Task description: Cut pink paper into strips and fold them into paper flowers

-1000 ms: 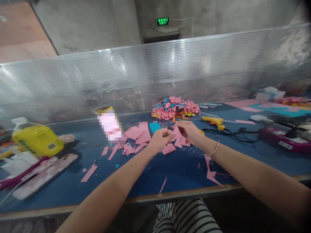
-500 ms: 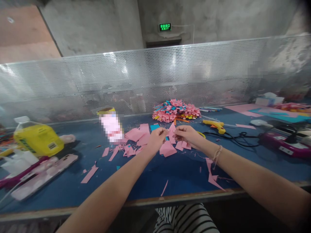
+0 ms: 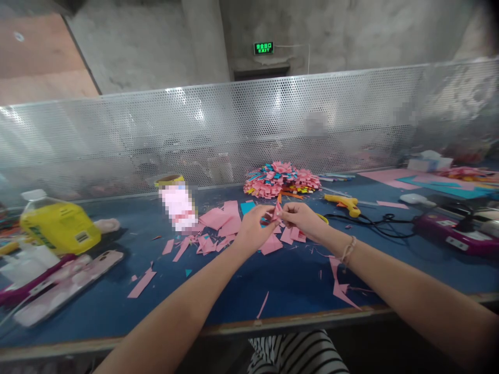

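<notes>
Between my two hands, above the table, is a small piece of pink paper, narrow and pointed at the top. My left hand holds its left side with thumb and fingers curved around it. On the other side, my right hand pinches the paper between thumb and fingertips. Beneath and beside the hands lie loose pink paper pieces and a blue paper piece. Behind them sits a heap of folded pink, blue and yellow paper.
A yellow glue gun and purple power strip are at right. On the left are a jug of yellow liquid and a pink phone. A perforated metal screen closes off the table's back.
The pink paper was a flat, upright triangle; now it is folded narrower. My left hand has turned and its fingers have come around the paper. My right hand has barely moved.
</notes>
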{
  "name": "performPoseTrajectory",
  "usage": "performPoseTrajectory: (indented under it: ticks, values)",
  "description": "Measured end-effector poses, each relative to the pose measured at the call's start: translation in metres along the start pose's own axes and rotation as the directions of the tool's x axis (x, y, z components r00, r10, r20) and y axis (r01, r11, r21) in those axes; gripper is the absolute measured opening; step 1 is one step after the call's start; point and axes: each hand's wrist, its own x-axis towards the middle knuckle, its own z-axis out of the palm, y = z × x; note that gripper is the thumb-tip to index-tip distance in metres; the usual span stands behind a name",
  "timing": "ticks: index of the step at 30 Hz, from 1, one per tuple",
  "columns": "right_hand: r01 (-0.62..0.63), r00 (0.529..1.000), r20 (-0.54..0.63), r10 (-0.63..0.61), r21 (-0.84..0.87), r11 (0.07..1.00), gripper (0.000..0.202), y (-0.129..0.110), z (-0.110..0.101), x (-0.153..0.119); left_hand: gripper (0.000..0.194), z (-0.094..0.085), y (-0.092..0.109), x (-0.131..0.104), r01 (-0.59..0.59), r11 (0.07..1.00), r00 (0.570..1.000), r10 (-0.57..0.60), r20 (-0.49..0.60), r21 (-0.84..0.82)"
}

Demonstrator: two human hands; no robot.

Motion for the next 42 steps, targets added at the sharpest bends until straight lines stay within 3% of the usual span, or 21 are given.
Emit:
performPoseTrajectory:
  ticks: [4,13,18,22,28,34,37,42]
  values:
    - [0.067,0.998,0.015,-0.067,-0.026,0.997,0.030,0.0017,-0.0021,0.0006,0.028,0.0025,-0.0045,0.0023,0.187,0.955,0.982,-0.177,0.061,-0.231]
    - [0.085,0.993,0.086,-0.083,-0.017,0.996,0.027,0.0023,-0.0033,0.0008,0.026,-0.0002,-0.0011,0.0045,0.310,0.854,0.950,-0.298,0.095,-0.419]
    - [0.045,0.996,0.077,-0.041,-0.058,0.997,0.020,0.0006,-0.0017,0.0004,0.015,-0.0009,-0.0053,0.0065,0.324,0.801,0.942,-0.324,0.089,-0.504]
    - [-0.004,0.999,0.041,0.004,0.001,1.000,0.017,0.0018,-0.0002,0.0010,0.027,-0.0023,-0.0086,0.0064,0.328,0.799,0.938,-0.339,0.073,-0.503]
    - [0.054,0.997,0.057,-0.056,0.023,0.998,0.016,0.0025,0.0012,0.0013,0.032,-0.0024,-0.0043,0.0038,0.354,0.774,0.929,-0.355,0.103,-0.525]
    - [0.078,0.996,0.032,-0.078,0.014,0.997,0.018,-0.0008,0.0021,-0.0004,0.019,-0.0026,-0.0022,0.0047,0.384,0.727,0.914,-0.388,0.120,-0.569]
    - [0.040,0.999,0.007,-0.041,0.091,0.995,0.014,0.0000,0.0021,0.0014,0.012,-0.0046,-0.0014,0.0057,0.414,0.674,0.897,-0.415,0.151,-0.612]
    - [0.003,1.000,-0.006,-0.002,0.176,0.984,0.016,0.0005,0.0012,0.0034,0.008,-0.0060,0.0002,0.0069,0.390,0.634,0.895,-0.431,0.113,-0.668]
